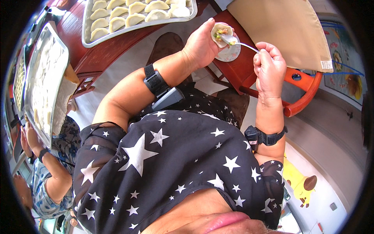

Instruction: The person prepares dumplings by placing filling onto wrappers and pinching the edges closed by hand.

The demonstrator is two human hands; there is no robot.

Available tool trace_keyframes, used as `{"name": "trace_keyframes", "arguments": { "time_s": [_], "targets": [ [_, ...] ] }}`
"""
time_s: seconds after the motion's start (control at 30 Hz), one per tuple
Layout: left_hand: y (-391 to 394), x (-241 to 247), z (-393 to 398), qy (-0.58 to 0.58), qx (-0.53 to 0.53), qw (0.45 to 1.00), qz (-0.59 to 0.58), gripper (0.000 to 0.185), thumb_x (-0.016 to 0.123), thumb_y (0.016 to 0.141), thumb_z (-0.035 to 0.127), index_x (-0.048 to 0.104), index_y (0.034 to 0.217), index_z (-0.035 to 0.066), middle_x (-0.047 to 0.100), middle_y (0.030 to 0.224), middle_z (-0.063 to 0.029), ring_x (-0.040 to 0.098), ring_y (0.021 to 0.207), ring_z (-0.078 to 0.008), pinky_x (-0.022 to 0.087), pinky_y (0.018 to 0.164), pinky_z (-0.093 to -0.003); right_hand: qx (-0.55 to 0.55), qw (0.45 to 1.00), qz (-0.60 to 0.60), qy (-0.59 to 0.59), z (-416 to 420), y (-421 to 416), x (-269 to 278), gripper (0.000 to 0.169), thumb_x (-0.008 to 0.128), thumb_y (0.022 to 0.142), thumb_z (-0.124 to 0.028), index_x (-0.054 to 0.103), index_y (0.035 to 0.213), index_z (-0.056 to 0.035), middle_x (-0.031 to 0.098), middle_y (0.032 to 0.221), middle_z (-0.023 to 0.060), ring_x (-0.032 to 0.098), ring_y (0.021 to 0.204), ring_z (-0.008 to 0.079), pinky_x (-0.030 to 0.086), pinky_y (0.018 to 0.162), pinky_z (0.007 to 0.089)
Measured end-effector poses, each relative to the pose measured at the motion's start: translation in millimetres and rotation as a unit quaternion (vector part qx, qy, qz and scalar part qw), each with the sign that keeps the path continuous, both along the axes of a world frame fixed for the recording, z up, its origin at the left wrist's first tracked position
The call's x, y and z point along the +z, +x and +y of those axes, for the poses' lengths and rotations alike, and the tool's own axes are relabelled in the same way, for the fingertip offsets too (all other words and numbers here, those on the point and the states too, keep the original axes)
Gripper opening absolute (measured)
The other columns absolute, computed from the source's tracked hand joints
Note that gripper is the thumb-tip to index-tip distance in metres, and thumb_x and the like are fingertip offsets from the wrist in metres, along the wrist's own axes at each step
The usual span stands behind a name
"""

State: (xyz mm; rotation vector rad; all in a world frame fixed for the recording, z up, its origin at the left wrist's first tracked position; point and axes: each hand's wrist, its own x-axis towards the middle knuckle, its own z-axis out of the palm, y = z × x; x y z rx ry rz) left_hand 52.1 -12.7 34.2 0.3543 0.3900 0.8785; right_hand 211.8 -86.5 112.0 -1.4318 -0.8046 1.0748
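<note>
My left hand (201, 44) cradles a round dumpling wrapper (217, 41) in its palm and fingers. A mound of minced filling with green and pinkish bits (220, 33) lies on the wrapper. My right hand (270, 63) grips the thin handle of a metal spoon (247, 46). The spoon's bowl rests against the filling and carries a little of it. Under my left hand, partly hidden by it, is a white plate with a floral pattern (232, 54), on a red wooden chair (238, 68).
Folded dumplings (136, 19) fill rows on a metal tray (128, 27) atop a red wooden table (102, 58). At left stands another tray (66, 55) with floury pieces, near another person's hands (30, 139). A beige cushion or board (280, 32) leans on the chair.
</note>
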Motion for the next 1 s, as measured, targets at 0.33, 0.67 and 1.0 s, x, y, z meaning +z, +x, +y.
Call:
{"name": "trace_keyframes", "arguments": {
  "time_s": [0.33,0.67,1.0],
  "targets": [
    [-3.8,-2.1,1.8,0.053,0.014,0.998,0.022,0.048,0.026,0.105,0.035,0.057,0.119,0.002,0.06,0.125,-0.0131,0.054,0.12,-0.0244,0.037,0.108,-0.0407,0.005,0.998,0.065,0.007,-0.6,-1.0,-13.9,0.013,0.05,0.093,-0.004,0.058,0.102,-0.0001,0.059,0.068,0.004,0.046,0.052,0.005,0.034,0.045,0.0171],
    [1.4,-10.0,3.7,0.036,0.033,0.998,0.04,0.045,0.026,0.105,0.033,0.058,0.118,0.003,0.06,0.122,-0.0116,0.055,0.117,-0.0242,0.038,0.106,-0.0414,0.015,0.994,0.104,0.035,-10.7,6.5,-47.5,0.014,0.049,0.1,-0.01,0.057,0.106,-0.0012,0.063,0.076,0.007,0.051,0.059,0.0086,0.042,0.051,0.0204],
    [0.2,-6.3,5.2,0.046,0.034,0.997,0.047,0.046,0.026,0.106,0.033,0.058,0.118,0.002,0.062,0.12,-0.012,0.056,0.115,-0.025,0.039,0.105,-0.0428,0.042,0.995,0.021,0.089,-15.7,6.5,-60.6,0.017,0.045,0.102,-0.011,0.058,0.108,-0.0023,0.069,0.086,0.0078,0.057,0.068,0.0087,0.045,0.06,0.0207]
  ]
}}
